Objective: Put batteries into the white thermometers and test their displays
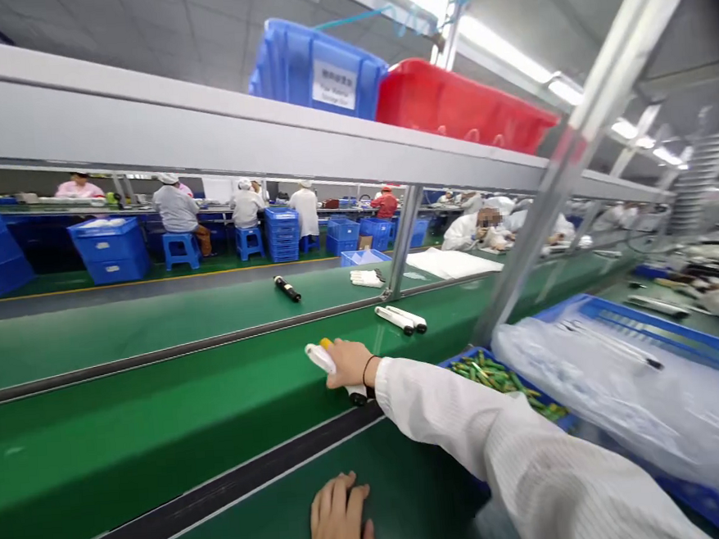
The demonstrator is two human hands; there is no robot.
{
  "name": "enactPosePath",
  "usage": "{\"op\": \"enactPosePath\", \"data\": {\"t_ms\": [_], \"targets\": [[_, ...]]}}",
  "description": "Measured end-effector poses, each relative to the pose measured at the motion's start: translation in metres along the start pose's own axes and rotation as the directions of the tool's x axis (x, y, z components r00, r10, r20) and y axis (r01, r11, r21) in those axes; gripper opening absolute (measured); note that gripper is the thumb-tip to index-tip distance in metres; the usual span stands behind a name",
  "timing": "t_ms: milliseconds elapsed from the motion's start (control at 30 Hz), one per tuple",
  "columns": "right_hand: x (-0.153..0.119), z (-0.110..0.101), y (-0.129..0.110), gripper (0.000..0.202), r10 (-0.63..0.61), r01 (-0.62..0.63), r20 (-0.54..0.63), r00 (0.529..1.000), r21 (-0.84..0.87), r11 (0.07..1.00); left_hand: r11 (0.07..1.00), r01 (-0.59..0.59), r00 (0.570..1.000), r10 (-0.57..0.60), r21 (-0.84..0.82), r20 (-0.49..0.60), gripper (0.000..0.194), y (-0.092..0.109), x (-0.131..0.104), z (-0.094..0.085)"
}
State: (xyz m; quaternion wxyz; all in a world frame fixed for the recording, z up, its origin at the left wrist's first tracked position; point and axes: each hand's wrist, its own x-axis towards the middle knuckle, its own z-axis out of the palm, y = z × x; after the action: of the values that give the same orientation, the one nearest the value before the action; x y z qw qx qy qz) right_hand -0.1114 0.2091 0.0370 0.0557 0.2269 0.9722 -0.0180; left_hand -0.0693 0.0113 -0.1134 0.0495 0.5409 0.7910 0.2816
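Note:
My right hand (349, 362) reaches out over the green conveyor belt, its fingers closed round a white stick-shaped device (320, 358). A black end shows below the hand, and a small yellow piece (326, 343) peeks out above the fingers; how these parts join is hidden. Close to me, my left hand (340, 521) lies palm down on the dark green worktop (230, 533), its fingers stretched out and holding nothing. Two similar white sticks with black ends (401, 319) lie on the belt (160, 415) beyond my right hand.
Across the belt lie a black stick (287, 288) and several white pieces (367, 278). To the right are a blue basket of small green-yellow parts (490, 375) and a crate covered by plastic sheeting (639, 389). A metal post (518, 250) and overhead shelf (201, 116) stand ahead; people sit farther back.

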Motion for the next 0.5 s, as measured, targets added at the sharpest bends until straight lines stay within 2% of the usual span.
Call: {"op": "enactPosePath", "data": {"t_ms": [67, 133, 200, 267, 367, 433, 500], "targets": [[-0.054, -0.008, -0.012, 0.046, -0.073, 0.072, -0.048, 0.996, -0.018, 0.997, 0.999, -0.046, 0.998, 0.046, -0.017, -0.037, 0.039, -0.002, -0.004, -0.005], [-0.111, -0.007, -0.021, 0.047, -0.140, 0.138, -0.073, 0.987, -0.041, 0.990, 0.994, -0.103, 0.993, 0.101, -0.028, -0.066, 0.037, -0.005, -0.008, -0.007], [-0.164, 0.006, -0.027, 0.045, -0.214, 0.208, -0.066, 0.974, -0.091, 0.974, 0.988, -0.152, 0.987, 0.149, -0.037, -0.066, 0.036, -0.007, -0.010, -0.007], [-0.208, 0.028, -0.029, 0.040, -0.203, 0.201, -0.003, 0.979, -0.119, 0.972, 0.985, -0.167, 0.985, 0.164, -0.047, -0.052, 0.037, -0.008, -0.012, -0.007], [-0.252, 0.064, -0.023, 0.038, -0.091, 0.107, 0.119, 0.989, -0.128, 0.986, 0.986, -0.160, 0.987, 0.158, -0.051, -0.036, 0.036, -0.007, -0.014, -0.008], [-0.268, 0.082, -0.012, 0.039, 0.004, 0.022, 0.175, 0.985, -0.146, 0.989, 0.987, -0.149, 0.989, 0.148, -0.052, -0.019, 0.037, -0.005, -0.015, -0.009], [-0.276, 0.092, 0.002, 0.044, 0.089, -0.058, 0.185, 0.979, -0.168, 0.984, 0.989, -0.138, 0.990, 0.138, -0.050, -0.002, 0.039, -0.003, -0.015, -0.010]]}}
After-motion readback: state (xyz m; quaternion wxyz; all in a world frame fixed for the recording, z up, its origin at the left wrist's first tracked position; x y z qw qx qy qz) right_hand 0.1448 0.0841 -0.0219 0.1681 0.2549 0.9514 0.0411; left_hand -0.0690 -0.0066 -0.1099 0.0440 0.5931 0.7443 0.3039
